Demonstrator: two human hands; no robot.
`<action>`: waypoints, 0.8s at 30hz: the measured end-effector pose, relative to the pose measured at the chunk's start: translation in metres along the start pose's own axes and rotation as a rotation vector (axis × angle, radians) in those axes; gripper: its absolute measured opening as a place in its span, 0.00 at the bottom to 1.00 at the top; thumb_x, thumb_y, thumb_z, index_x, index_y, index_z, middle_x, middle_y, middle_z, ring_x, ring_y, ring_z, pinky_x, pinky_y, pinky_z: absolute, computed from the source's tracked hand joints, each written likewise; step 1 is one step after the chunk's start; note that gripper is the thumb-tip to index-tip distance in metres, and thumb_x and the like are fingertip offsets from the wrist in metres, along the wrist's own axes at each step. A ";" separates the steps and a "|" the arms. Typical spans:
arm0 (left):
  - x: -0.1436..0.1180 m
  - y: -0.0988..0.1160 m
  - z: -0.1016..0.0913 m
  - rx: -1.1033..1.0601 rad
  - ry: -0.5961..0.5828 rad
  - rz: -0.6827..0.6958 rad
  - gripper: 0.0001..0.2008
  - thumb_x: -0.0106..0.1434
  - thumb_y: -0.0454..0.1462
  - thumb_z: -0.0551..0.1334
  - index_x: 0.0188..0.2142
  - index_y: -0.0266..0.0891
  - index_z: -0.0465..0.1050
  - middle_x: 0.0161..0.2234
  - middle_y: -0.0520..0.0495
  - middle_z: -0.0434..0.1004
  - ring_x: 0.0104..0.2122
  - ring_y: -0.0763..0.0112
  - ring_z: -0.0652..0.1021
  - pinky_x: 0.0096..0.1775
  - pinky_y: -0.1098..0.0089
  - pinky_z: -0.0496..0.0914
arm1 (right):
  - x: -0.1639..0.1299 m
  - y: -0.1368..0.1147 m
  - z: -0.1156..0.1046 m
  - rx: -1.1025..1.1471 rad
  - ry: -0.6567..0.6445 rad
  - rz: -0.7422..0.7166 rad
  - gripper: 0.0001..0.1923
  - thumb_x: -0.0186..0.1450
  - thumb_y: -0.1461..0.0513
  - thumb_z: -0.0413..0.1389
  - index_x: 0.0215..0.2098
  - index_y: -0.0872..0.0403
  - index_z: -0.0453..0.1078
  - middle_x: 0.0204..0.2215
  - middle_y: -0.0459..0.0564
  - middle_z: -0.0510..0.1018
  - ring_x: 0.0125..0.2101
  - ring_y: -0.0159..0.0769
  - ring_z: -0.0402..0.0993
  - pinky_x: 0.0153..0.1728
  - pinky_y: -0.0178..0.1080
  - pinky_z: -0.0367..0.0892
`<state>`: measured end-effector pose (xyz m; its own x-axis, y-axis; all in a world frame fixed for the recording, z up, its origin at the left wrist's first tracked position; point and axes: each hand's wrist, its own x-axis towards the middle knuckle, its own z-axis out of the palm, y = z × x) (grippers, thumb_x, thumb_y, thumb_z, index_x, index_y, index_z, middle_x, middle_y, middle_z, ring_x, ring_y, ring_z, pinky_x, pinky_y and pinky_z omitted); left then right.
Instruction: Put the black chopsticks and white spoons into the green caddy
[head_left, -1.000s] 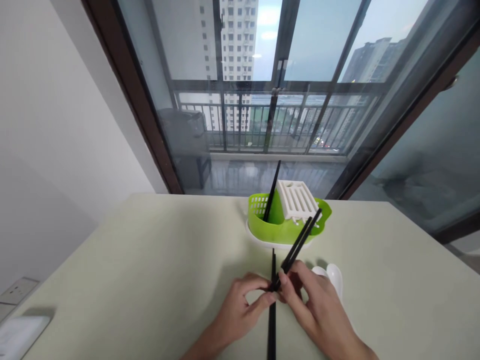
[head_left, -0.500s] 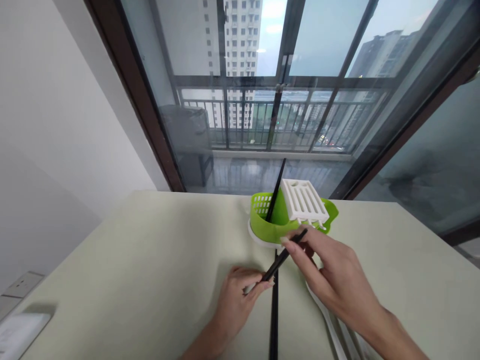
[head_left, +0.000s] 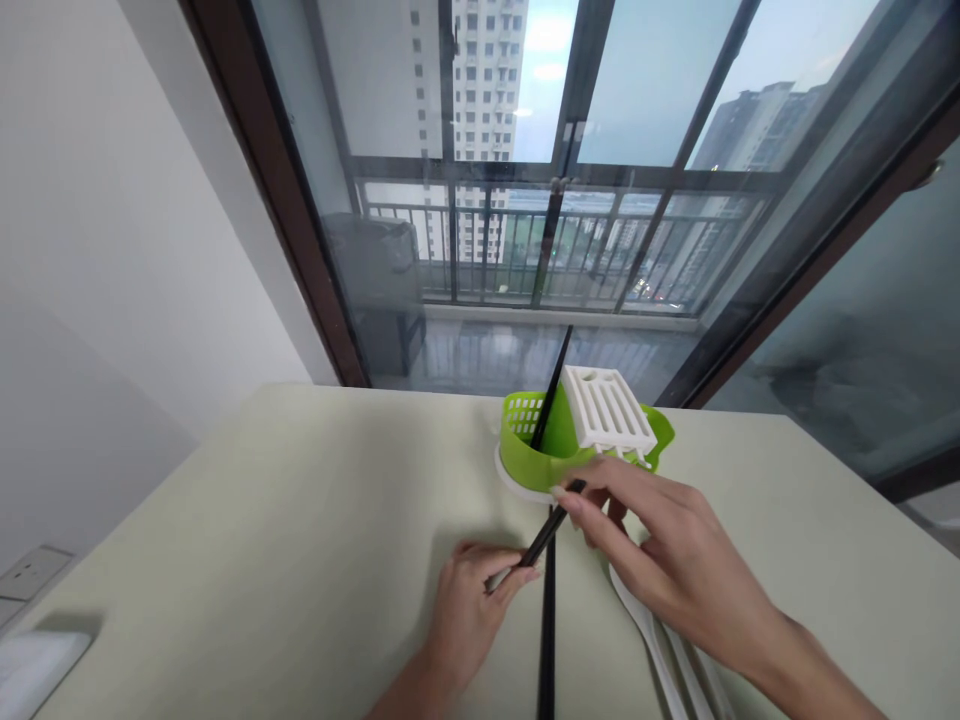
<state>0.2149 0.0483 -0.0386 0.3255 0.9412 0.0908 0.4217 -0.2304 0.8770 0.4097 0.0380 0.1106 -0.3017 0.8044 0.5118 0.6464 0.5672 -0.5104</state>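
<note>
My left hand (head_left: 471,607) pinches the lower end of dark chopsticks (head_left: 541,538) held slanted above the table. The thumb and fingers of my right hand (head_left: 660,540) close on their upper end, just in front of the green cutlery holder (head_left: 525,467). How many sticks lie together in the grip is hard to tell. Below them, more black chopsticks (head_left: 548,630) lie lengthwise on the table. Another black chopstick (head_left: 553,385) leans upright in the holder's left compartment. A white slotted rack (head_left: 609,408) sits over the holder's right part. White spoons (head_left: 651,640) lie partly under my right forearm.
The pale table (head_left: 315,540) reaches back to a glass door with a dark frame (head_left: 285,230). A white object (head_left: 41,665) lies at the near left, below a wall socket (head_left: 34,573). A balcony railing shows beyond the glass.
My right hand has slid slightly down and left along the chopsticks, so less of their upper end sticks out. My left hand stays nearly still. The view has shifted a little.
</note>
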 end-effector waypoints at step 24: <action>0.000 -0.002 0.012 -0.178 0.180 -0.006 0.14 0.75 0.47 0.52 0.51 0.41 0.65 0.41 0.44 0.76 0.41 0.64 0.75 0.49 0.59 0.69 | 0.127 0.093 -0.006 -0.419 0.121 0.251 0.14 0.71 0.54 0.52 0.31 0.51 0.72 0.30 0.49 0.83 0.31 0.41 0.78 0.32 0.37 0.60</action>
<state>0.2241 0.0464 -0.0457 0.1612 0.9748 0.1541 0.2627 -0.1929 0.9454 0.4354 0.1923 0.1322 -0.0330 0.8664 0.4982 0.9219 0.2190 -0.3197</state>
